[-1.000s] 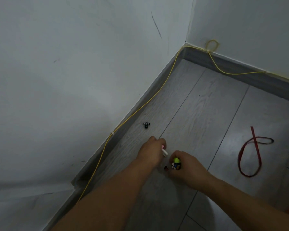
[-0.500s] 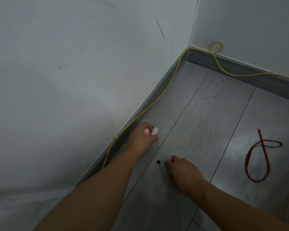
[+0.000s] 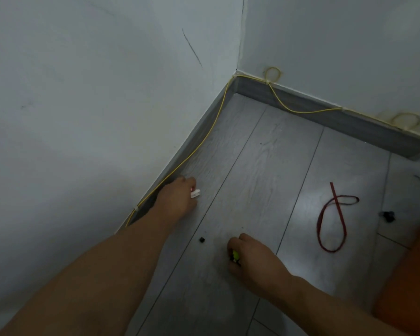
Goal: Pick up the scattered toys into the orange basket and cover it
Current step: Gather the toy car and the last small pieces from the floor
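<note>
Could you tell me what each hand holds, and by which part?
The left hand pinches a small white-and-pink toy by one end. The right hand curls round a yellow-green toy; which part cannot be told.

Dim, flat indoor light.
A pale sheen glares on the floor point(image 3: 298, 214); the skirting point(image 3: 349, 123) bows near the edges; the orange basket point(image 3: 407, 275) at right is smeared.
</note>
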A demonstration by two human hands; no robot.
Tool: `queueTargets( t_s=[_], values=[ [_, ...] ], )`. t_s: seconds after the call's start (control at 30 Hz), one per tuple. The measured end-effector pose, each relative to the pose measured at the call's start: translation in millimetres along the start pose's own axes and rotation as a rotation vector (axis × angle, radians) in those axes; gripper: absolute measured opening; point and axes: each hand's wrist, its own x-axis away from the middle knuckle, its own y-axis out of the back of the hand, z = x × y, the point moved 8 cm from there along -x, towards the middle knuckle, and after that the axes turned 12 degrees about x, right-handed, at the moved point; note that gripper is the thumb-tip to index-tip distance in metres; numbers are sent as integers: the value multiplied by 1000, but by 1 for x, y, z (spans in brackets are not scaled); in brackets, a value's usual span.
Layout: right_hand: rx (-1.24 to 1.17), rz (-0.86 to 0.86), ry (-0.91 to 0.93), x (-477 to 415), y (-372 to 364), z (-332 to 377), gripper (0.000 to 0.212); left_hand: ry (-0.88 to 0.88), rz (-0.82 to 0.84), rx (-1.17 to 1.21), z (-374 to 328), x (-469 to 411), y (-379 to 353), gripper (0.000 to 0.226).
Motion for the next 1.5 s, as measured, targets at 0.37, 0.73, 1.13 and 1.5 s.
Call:
queueTargets(
  t_s=[0.37, 0.73, 1.13, 1.5],
  values=[
    [-72, -136, -67, 37, 51, -43, 11, 7, 125, 33, 4, 28, -4, 24],
    [-45, -90, -32, 44, 55, -56, 11, -24, 98, 145, -30, 92, -44, 12],
    [-22, -102, -52, 54, 76, -61, 14, -68, 107, -31, -43, 92, -64, 13],
    [158, -117, 35, 72, 156, -55, 19, -28, 50, 109, -54, 91, -62, 16]
  ],
)
